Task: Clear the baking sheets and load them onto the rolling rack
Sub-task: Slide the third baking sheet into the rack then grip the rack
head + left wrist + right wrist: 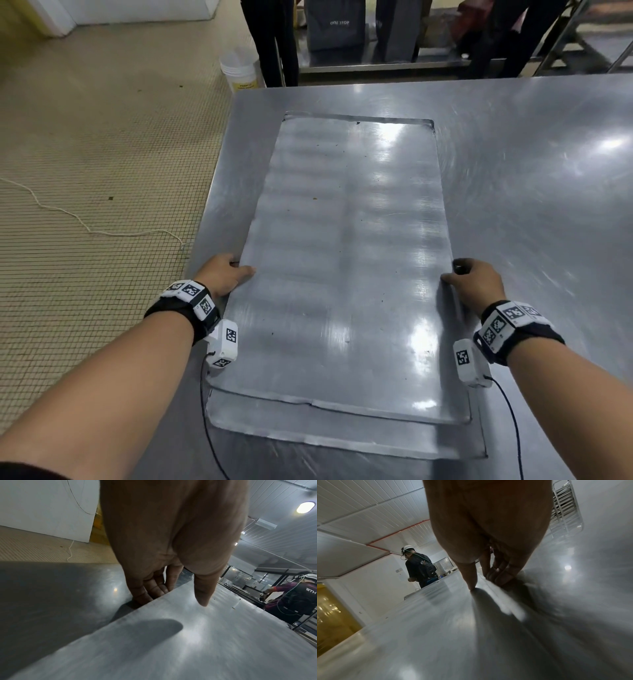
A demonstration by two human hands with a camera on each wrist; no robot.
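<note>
Two baking sheets lie stacked on the steel table [531, 178], the lower sheet [342, 442] jutting out nearest the person. On the top baking sheet [349, 260], the left hand [224, 275] and right hand [474, 284] each grip a long edge, thumb on top, fingers [150, 588] curled under. Farther off, the rolling rack [565, 511] stands against the wall.

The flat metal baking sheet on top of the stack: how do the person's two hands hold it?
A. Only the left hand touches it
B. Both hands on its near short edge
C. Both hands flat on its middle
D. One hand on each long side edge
D: the left hand grips the left long edge of the top baking sheet and the right hand the right one.
</note>
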